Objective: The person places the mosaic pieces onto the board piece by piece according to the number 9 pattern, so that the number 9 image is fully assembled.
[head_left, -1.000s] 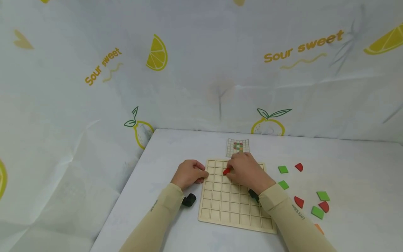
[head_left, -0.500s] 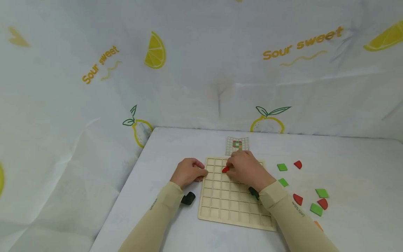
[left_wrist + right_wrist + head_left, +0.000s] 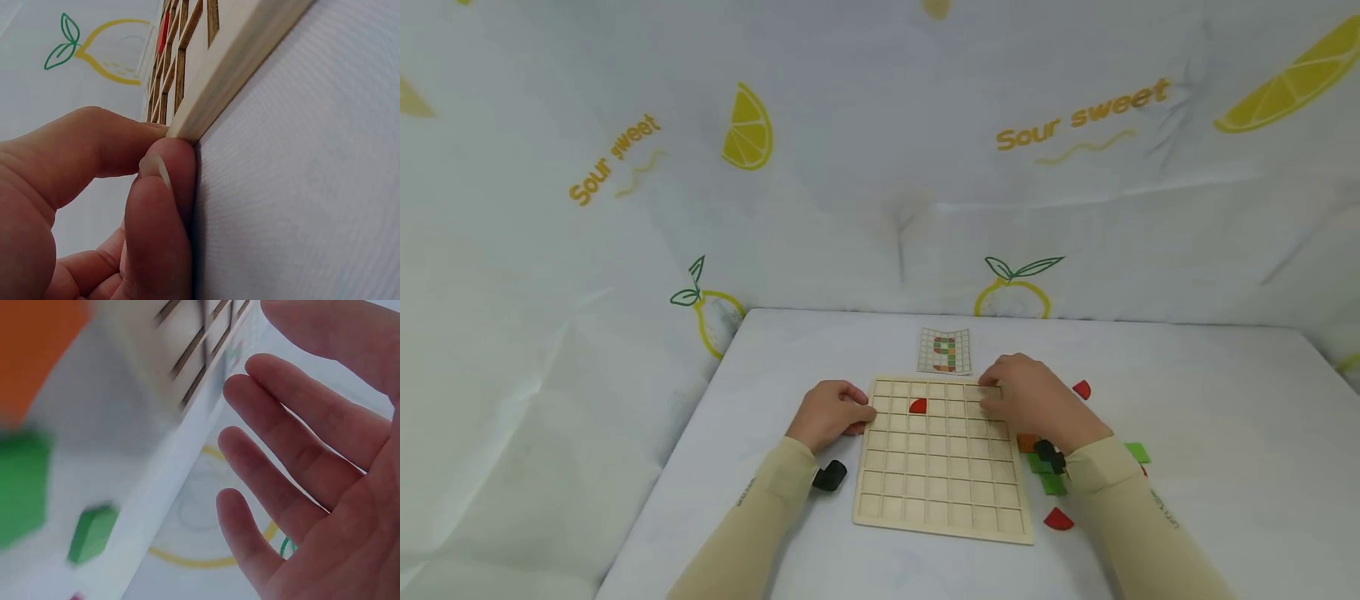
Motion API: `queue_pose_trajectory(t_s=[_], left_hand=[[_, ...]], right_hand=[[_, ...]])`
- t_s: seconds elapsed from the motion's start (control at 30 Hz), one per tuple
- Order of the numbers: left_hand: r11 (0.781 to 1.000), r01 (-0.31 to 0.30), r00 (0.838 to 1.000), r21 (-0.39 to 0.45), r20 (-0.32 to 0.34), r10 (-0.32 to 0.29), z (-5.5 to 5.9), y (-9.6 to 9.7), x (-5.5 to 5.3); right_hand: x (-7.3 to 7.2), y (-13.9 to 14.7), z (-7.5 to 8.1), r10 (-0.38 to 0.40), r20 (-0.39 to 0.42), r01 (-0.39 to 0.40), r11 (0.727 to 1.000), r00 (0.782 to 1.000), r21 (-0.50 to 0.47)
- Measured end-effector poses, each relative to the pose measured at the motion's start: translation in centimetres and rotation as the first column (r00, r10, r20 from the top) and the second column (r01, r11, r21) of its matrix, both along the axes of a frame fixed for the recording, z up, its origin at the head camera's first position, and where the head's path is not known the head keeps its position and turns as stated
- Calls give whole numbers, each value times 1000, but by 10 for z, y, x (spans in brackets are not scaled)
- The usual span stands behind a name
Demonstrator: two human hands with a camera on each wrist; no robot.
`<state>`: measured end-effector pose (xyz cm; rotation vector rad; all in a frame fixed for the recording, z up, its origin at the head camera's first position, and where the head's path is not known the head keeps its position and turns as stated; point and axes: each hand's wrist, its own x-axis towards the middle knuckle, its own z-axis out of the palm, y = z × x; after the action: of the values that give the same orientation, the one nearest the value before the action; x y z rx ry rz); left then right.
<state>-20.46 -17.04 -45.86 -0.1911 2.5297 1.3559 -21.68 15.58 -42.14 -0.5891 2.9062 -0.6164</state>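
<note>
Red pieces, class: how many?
4: one on the board, one beside the right hand, one off the board's near-right corner, one mostly behind the right sleeve; more may be hidden.

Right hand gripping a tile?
No, the right wrist view shows the right hand with its fingers extended and no tile between them.

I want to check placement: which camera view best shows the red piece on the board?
The head view: the red piece shows whole, in one square of the board. The left wrist view shows only a sliver; the right wrist view, none.
</note>
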Motion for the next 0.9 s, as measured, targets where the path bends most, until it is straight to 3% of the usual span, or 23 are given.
queue_pose_trajectory(t_s=[0.27, 0.4, 0.9], left_hand=[[1000, -13, 1000, -4, 4, 13, 0, -1, -1], [1000, -6, 1000, 18, -3, 6, -1, 2, 1], [999, -8, 1000, 32, 9, 7, -5, 0, -2]], right_hand=[[3, 55, -6, -68, 68, 67, 998, 995, 21], [5, 70, -8, -99, 52, 96, 994, 994, 52], [-2, 85, -14, -127, 37, 126, 991, 991, 37]])
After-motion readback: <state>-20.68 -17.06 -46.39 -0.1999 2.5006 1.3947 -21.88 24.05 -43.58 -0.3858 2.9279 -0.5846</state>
